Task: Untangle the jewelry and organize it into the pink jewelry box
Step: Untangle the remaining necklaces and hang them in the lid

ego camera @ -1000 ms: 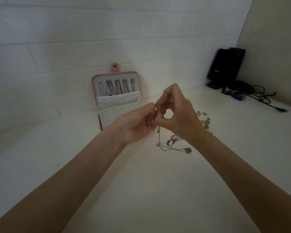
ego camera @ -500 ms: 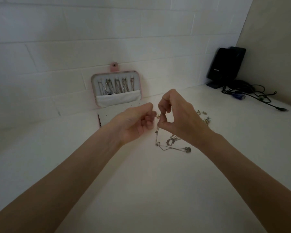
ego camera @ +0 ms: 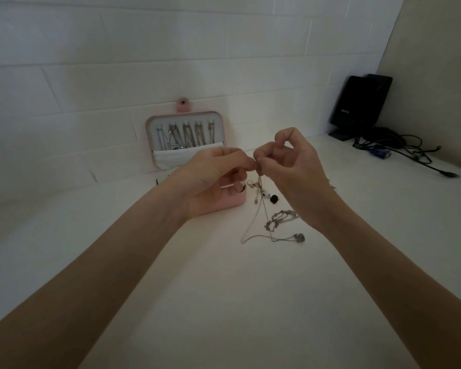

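- I see the pink jewelry box (ego camera: 230,202) open on the white counter (ego camera: 224,288), its lid (ego camera: 186,139) leaning upright against the tiled wall (ego camera: 171,62).
- Inside the lid, several silver chains (ego camera: 188,137) hang side by side from a row of hooks, their lower ends tucked into a white pocket (ego camera: 181,157).
- The box's base is mostly hidden behind my left hand (ego camera: 213,177); I cannot tell what lies in it.
- My left hand has its fingers curled, thumb and forefinger pinching the top of a thin necklace (ego camera: 258,209) (the exact contact is tiny).
- My right hand (ego camera: 290,166) also pinches that necklace at the top, just beside the left fingertips, with the remaining fingers curled in a loop above.
- The necklace hangs from both hands down to the counter, ending in a loop with a small pendant (ego camera: 300,237).
- A tangled chain (ego camera: 280,221) lies beside it, near a small black piece (ego camera: 274,199).
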